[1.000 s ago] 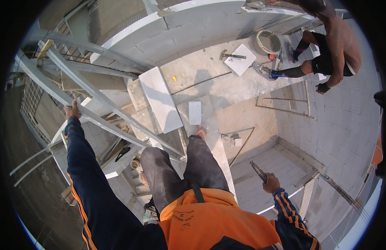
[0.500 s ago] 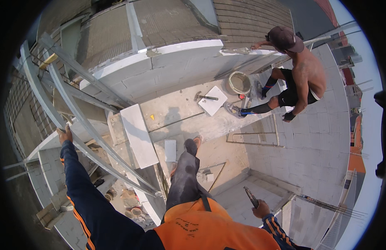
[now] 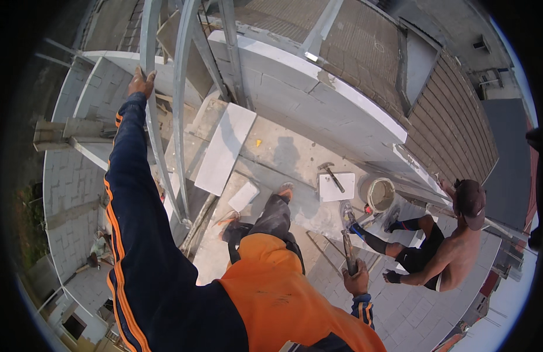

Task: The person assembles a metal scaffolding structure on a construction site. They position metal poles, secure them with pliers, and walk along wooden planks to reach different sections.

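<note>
My left arm reaches far forward, and my left hand (image 3: 141, 82) is closed around an upright grey metal bar (image 3: 148, 38). Just right of it stands a second, curved-looking metal bar (image 3: 179, 88), which that hand does not touch. On the other side, my right hand (image 3: 356, 280) grips a narrow hand tool (image 3: 349, 249) by its dark handle. The tool's long, worn metal end points away from me; its exact kind is hard to make out.
A co-worker (image 3: 450, 252) sits at the right beside a mortar bucket (image 3: 377, 195). A hammer (image 3: 334, 178) lies across a white tile (image 3: 343, 189). Ahead are a long white block (image 3: 226, 149), a smaller block (image 3: 244, 196) and a low block wall (image 3: 318, 91).
My view has swung left, so the scene appears turned and shifted right. The left hand still holds the metal bar, the right still holds the tool. The co-worker leans lower.
</note>
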### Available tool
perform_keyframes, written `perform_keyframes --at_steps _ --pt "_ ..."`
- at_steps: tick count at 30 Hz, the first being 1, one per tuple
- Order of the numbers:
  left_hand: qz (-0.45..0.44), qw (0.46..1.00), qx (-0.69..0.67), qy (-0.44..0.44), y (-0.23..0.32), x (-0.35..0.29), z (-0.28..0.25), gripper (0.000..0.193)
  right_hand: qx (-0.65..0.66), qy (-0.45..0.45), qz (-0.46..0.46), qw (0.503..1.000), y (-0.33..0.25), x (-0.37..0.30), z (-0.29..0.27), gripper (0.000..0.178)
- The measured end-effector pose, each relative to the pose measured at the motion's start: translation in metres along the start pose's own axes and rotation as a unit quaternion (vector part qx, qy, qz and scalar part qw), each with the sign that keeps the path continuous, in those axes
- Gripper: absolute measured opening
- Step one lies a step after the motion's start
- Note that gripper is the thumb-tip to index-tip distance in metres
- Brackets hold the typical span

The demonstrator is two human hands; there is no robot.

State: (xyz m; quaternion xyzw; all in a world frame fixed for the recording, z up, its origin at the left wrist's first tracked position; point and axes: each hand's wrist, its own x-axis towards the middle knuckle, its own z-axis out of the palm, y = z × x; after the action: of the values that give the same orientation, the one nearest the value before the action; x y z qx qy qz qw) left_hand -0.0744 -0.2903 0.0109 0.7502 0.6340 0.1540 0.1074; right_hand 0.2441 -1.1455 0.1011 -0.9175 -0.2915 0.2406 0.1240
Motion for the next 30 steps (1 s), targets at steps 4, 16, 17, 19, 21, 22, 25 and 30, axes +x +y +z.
perform_keyframes --at_steps 4,16,17,19,21,22,25,30 --pt "-0.046 0.999 -0.003 -0.017 0.016 -0.011 -0.011 0.081 0.082 -0.057 -0.057 0.993 0.011 0.090 -0.044 0.041" --pt "-0.111 0.939 -0.255 0.201 0.077 -0.213 0.062 0.076 -0.032 -0.172 -0.202 0.964 -0.076 0.244 -0.025 0.041" --pt "-0.165 0.928 -0.310 0.124 0.087 -0.267 0.086 0.064 -0.008 -0.218 -0.197 0.956 -0.087 0.255 -0.022 0.042" --pt "-0.269 0.884 -0.376 -0.067 0.108 -0.374 0.128 0.051 -0.029 -0.247 -0.210 0.945 -0.108 0.275 -0.007 0.044" --pt "-0.311 0.857 -0.382 -0.153 0.139 -0.479 0.152 0.051 -0.030 -0.261 -0.289 0.921 -0.129 0.300 0.013 0.047" --pt "-0.362 0.825 -0.402 -0.165 0.158 -0.523 0.158 0.052 -0.055 -0.272 -0.317 0.907 -0.142 0.316 0.024 0.048" --pt "-0.486 0.728 -0.438 -0.206 0.209 -0.614 0.159 0.053 -0.130 -0.320 -0.368 0.864 -0.165 0.347 0.047 0.049" --pt "-0.519 0.714 -0.449 -0.140 0.250 -0.627 0.167 0.053 -0.180 -0.397 -0.427 0.792 -0.200 0.391 0.082 0.052"
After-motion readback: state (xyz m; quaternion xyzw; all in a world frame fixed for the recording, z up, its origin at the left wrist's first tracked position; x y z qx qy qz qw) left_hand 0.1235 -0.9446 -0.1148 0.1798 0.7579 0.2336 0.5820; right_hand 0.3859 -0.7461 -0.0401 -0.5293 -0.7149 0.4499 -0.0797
